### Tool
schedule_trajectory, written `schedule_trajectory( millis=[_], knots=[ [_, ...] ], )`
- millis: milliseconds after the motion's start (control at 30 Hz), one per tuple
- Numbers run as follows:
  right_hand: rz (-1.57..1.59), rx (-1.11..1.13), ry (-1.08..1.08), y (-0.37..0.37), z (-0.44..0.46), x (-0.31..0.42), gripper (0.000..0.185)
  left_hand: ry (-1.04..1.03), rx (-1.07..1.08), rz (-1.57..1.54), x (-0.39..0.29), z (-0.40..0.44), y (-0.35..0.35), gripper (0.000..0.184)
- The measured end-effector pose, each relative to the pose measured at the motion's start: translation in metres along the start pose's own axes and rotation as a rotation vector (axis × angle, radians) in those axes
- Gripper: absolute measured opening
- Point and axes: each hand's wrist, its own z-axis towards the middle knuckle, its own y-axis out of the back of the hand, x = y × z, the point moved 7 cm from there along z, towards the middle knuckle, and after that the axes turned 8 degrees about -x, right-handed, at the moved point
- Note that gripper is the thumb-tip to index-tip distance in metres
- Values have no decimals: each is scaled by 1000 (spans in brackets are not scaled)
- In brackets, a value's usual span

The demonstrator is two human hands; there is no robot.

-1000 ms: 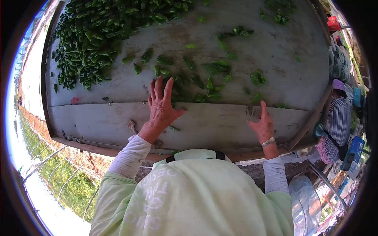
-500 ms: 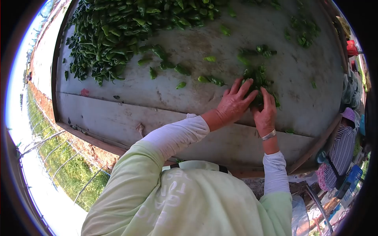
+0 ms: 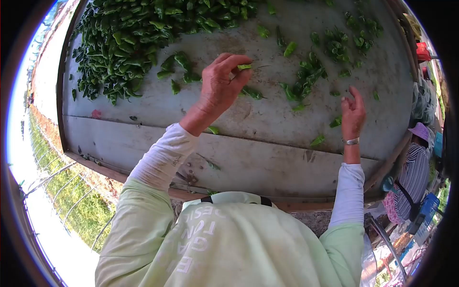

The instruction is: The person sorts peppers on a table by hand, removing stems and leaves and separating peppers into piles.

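My left hand [image 3: 217,86] is raised over the middle of the table, pinching a small light-green pepper [image 3: 244,66] between thumb and fingertips. Below its fingers another green pepper [image 3: 253,93] lies on the surface, partly covered by the hand. My right hand [image 3: 353,115] hovers at the right with nothing in it, thumb and fingers apart. Close by its wrist lies a loose pepper [image 3: 336,122]. Between the hands rests a small cluster of dark green peppers [image 3: 306,81].
A large heap of green peppers [image 3: 129,38] covers the far left of the grey metal table [image 3: 267,167]. Smaller groups of peppers [image 3: 338,45] lie at the far right. Beyond the right edge sits a person in a striped top [image 3: 412,167], near a blue crate [image 3: 428,210].
My hands were together on the cluster and have parted. The left moved left and away from me, now with a pepper; the right moved right. The cluster has spread out.
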Motion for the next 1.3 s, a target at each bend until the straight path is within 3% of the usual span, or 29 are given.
schedule_trajectory(
  millis=[167,233,567,633,767,833,933,1067,1133,1200,1300],
  knots=[
    [201,309,-168,-29,-121,35,28,115,229,178,42,-90,36,20],
    [264,403,-172,-45,-155,64,25,-56,309,448,44,-117,32,19],
    [366,541,-154,-59,-207,86,25,-105,408,358,45,-107,32,19],
    [372,545,-195,-60,-212,80,25,96,265,214,44,-84,33,23],
    [417,539,-232,-65,-217,78,25,-21,181,226,24,-47,5,25],
    [416,531,-229,-64,-212,86,24,-199,125,364,24,-42,-14,20],
    [418,527,-208,-62,-206,89,23,-232,157,408,28,-41,-25,25],
    [495,548,-297,-61,-207,74,23,-182,184,381,32,-40,-22,28],
    [483,520,-265,-57,-205,65,23,-25,148,251,36,-38,-15,25],
    [496,498,-216,-57,-199,64,23,-10,108,229,37,-28,-10,25],
    [494,481,-322,-55,-200,60,22,-46,4,244,31,-6,-7,22]
  ],
)
